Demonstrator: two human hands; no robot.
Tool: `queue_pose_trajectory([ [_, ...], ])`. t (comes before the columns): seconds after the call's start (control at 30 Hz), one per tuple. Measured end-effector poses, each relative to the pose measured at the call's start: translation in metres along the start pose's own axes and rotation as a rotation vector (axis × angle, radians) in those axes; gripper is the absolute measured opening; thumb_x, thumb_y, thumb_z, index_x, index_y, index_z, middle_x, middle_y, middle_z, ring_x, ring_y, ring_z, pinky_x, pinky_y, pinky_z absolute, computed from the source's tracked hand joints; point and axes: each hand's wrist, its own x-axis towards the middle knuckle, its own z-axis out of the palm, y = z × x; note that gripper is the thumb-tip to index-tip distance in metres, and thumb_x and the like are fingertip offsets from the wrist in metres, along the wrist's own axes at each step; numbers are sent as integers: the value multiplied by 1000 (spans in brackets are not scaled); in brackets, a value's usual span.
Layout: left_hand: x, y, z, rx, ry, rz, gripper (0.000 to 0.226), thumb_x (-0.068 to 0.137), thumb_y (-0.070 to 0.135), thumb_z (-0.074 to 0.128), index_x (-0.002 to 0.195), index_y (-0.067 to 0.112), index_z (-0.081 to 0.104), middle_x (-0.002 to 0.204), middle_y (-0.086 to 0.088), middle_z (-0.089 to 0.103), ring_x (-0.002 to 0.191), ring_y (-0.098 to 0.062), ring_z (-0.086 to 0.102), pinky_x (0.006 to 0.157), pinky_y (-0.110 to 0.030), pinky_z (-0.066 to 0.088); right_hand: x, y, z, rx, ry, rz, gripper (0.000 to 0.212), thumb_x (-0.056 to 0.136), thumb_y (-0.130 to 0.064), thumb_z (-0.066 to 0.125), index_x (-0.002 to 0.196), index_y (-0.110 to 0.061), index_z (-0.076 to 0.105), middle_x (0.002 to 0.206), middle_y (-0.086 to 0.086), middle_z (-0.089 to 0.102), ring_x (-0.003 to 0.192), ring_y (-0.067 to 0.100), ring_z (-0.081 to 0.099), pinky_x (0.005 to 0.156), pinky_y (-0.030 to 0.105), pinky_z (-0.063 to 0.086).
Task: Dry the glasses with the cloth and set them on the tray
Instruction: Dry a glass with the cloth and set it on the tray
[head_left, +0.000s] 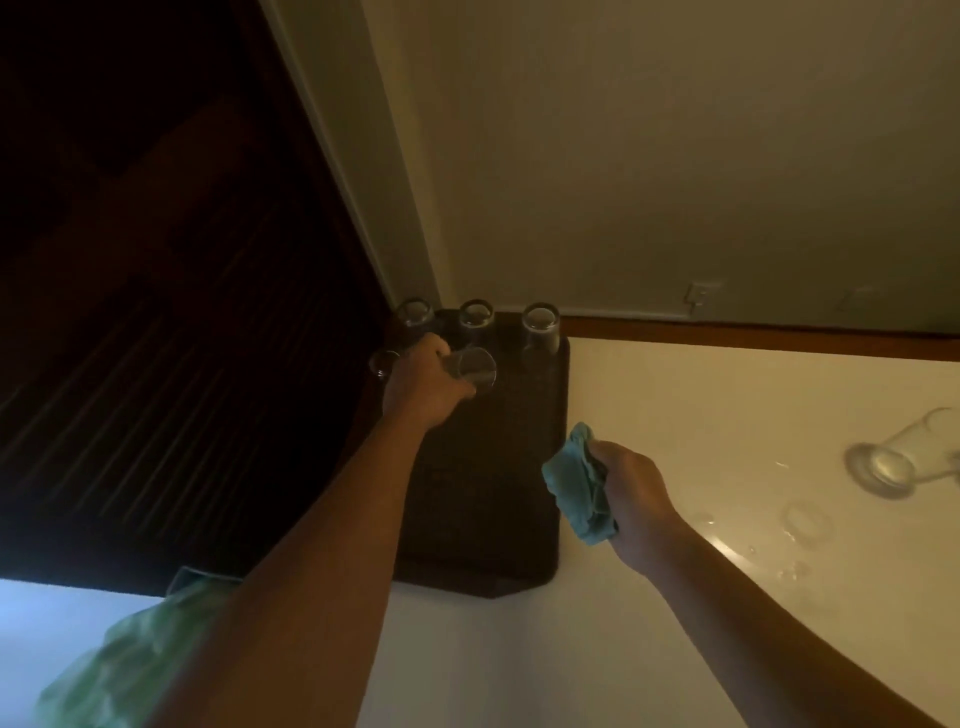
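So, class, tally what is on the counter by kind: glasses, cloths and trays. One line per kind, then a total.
Glasses: 6, four standing on the tray, one held over it, one on the counter
Cloths: 1
Trays: 1
Total: 8

The left hand (423, 379) covers most of the glass (475, 370) it grips and hides all but a sliver of the small glass (383, 362) behind it, the tray (483, 499) sinks into darkness at its left edge, and the far-right glass (906, 457) runs off frame.
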Motion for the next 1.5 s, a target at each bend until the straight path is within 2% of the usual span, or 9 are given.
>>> queue_pose_trajectory([
  [0.17, 51, -1, 6, 401, -188, 109, 64, 79, 18, 86, 136, 15, 57, 137, -13, 57, 125, -36, 58, 98, -51, 54, 15, 15, 13, -11, 32, -13, 31, 102, -26, 51, 100, -3, 71, 91, 23, 72, 78, 34, 69, 71, 41, 52],
  [0.53, 79, -3, 32, 633, -218, 174, 55, 85, 16, 80, 134, 18, 55, 136, -15, 58, 127, -38, 56, 91, -48, 52, 22, 24, 10, 2, 113, 5, 28, 103, -23, 51, 97, -6, 73, 88, 21, 73, 77, 35, 70, 72, 41, 52],
  [0.67, 73, 8, 30, 769, -255, 148, 70, 81, 31, 84, 141, 22, 50, 146, -15, 50, 139, -38, 43, 100, -51, 45, 22, 25, 4, 20, 119, 5, 26, 103, -24, 52, 97, -8, 72, 90, 19, 72, 82, 34, 69, 76, 41, 50],
  [0.8, 52, 30, 33, 943, -163, 229, 83, 78, 48, 81, 148, 24, 45, 157, -17, 37, 150, -39, 25, 112, -55, 32, 21, 25, -13, 58, 136, 14, 25, 102, -25, 52, 96, -9, 71, 92, 17, 70, 85, 33, 66, 76, 40, 48],
  [1.0, -17, 84, 86, 684, -191, 459, 54, 92, 49, 63, 137, 21, 54, 148, -13, 51, 141, -35, 41, 108, -52, 39, 12, 27, -74, 180, 224, 44, 29, 99, -24, 54, 102, 0, 69, 90, 17, 66, 82, 31, 63, 74, 40, 46],
  [1.1, -61, 117, 135, 544, -288, 597, 45, 95, 48, 59, 129, 19, 58, 133, -8, 60, 124, -31, 54, 98, -45, 45, -1, 33, -129, 242, 300, 58, 26, 98, -26, 56, 97, -4, 70, 86, 15, 69, 80, 32, 64, 74, 40, 47],
  [1.2, -100, 146, 184, 444, -399, 656, 43, 95, 47, 60, 128, 19, 60, 130, -5, 60, 120, -29, 56, 94, -41, 46, -16, 43, -181, 292, 360, 79, 26, 95, -27, 57, 95, -4, 69, 85, 16, 68, 81, 32, 63, 74, 42, 46],
  [1.37, -145, 210, 269, 125, -511, 514, 54, 89, 43, 71, 137, 23, 54, 134, -2, 58, 119, -24, 59, 96, -38, 51, -34, 56, -279, 344, 434, 95, 27, 92, -32, 57, 89, -9, 72, 80, 14, 70, 77, 31, 66, 71, 41, 47],
  [1.5, -153, 256, 328, -209, -433, 311, 80, 81, 34, 84, 148, 19, 43, 144, -10, 53, 129, -27, 54, 103, -36, 45, -31, 59, -339, 372, 384, 86, 27, 96, -32, 56, 86, -11, 70, 71, 9, 70, 68, 28, 66, 63, 36, 47],
])
